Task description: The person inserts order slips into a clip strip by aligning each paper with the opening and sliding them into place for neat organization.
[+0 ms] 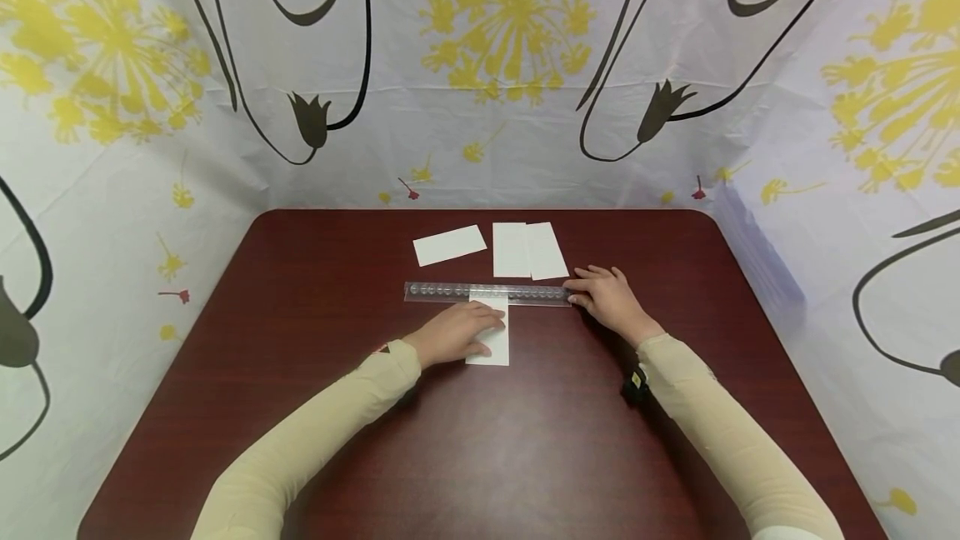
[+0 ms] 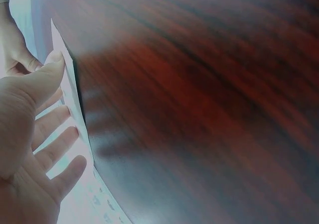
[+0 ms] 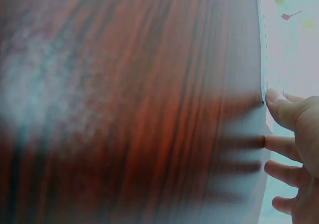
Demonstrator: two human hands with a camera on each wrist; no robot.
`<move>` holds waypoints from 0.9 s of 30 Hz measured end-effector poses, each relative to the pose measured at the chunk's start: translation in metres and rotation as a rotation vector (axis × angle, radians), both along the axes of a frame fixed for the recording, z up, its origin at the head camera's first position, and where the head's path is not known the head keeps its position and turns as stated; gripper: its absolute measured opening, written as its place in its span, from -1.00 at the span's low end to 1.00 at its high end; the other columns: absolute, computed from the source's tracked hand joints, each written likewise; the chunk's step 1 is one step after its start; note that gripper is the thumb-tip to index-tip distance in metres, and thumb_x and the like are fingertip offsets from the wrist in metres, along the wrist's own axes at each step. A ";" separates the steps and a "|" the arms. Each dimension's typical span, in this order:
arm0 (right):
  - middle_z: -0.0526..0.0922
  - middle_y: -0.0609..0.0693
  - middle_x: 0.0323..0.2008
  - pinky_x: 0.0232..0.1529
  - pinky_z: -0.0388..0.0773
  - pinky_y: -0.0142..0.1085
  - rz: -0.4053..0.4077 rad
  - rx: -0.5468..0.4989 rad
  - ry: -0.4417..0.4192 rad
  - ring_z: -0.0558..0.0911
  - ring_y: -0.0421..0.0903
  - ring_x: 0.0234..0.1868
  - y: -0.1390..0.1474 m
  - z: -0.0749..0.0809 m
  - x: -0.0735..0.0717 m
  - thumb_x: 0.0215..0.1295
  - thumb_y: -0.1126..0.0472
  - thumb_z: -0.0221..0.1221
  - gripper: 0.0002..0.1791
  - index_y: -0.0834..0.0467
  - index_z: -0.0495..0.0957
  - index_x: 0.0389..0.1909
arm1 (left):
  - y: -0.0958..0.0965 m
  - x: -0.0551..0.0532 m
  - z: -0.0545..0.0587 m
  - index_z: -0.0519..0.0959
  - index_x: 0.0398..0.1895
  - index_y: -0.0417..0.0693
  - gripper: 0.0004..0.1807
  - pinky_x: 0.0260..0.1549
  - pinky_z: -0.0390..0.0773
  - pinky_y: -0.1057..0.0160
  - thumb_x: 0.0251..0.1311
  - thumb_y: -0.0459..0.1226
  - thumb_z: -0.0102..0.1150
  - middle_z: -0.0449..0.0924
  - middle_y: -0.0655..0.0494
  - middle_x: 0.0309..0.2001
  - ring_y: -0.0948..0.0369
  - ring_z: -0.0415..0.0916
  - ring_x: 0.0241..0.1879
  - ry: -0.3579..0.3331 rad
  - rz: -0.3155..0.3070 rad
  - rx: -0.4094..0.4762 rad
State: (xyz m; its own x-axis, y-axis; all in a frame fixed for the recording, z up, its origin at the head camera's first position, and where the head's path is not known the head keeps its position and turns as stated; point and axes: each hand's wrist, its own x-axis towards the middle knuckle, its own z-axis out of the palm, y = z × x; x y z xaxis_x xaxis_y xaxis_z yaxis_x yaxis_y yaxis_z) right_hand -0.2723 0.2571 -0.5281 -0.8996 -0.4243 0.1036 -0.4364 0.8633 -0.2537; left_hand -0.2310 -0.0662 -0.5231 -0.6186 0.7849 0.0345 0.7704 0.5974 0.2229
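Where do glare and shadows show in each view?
Head: soft sheen on the near table; left wrist: blurred shadows beside the left hand, washed-out brightness behind it; right wrist: pale glare at frame left, blurred shadows beside the right hand.

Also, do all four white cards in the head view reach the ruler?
No, three cards lie beyond the ruler with table showing between, and only the card under the left hand reaches it.

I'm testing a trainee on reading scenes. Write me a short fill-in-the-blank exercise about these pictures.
The person's ____ hand is over the nearest card.
The right hand is at the ____ end of the ruler.
Beyond the ruler, one card lies to the ____ of two others.
Each card is ____ in colour.

Missing words: left; right; left; white.
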 end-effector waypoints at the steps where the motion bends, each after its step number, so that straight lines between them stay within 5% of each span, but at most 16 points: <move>1: 0.50 0.19 0.33 0.39 0.10 0.39 -0.001 -0.001 -0.002 0.37 0.30 0.41 0.000 0.000 0.000 0.37 0.06 0.20 -0.60 0.03 0.60 0.19 | 0.000 0.000 0.000 0.55 0.19 0.02 -0.48 0.39 0.38 0.04 0.19 -0.03 0.32 0.47 0.10 0.36 0.10 0.40 0.36 -0.001 0.000 0.001; 16: 0.46 0.21 0.36 0.39 0.10 0.38 -0.004 0.014 0.014 0.36 0.31 0.41 0.001 -0.005 0.001 0.39 0.06 0.18 -0.59 -0.02 0.57 0.24 | 0.001 0.001 0.000 0.55 0.20 0.03 -0.48 0.40 0.37 0.04 0.19 -0.02 0.32 0.46 0.11 0.37 0.10 0.40 0.36 -0.001 0.004 -0.004; 27: 0.42 0.19 0.40 0.44 0.02 0.36 -0.019 0.007 -0.082 0.32 0.29 0.44 0.004 -0.001 -0.002 0.41 -0.02 0.16 -0.52 -0.05 0.50 0.31 | 0.002 0.001 0.001 0.55 0.21 0.03 -0.48 0.40 0.37 0.04 0.19 -0.03 0.32 0.46 0.10 0.37 0.09 0.39 0.37 -0.006 0.006 -0.007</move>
State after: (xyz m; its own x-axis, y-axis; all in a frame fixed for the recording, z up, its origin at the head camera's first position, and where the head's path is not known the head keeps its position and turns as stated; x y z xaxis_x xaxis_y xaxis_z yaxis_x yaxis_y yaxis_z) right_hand -0.2747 0.2606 -0.5290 -0.9128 -0.4076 0.0265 -0.3981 0.8731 -0.2815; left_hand -0.2299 -0.0646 -0.5222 -0.6233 0.7815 0.0256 0.7656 0.6033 0.2234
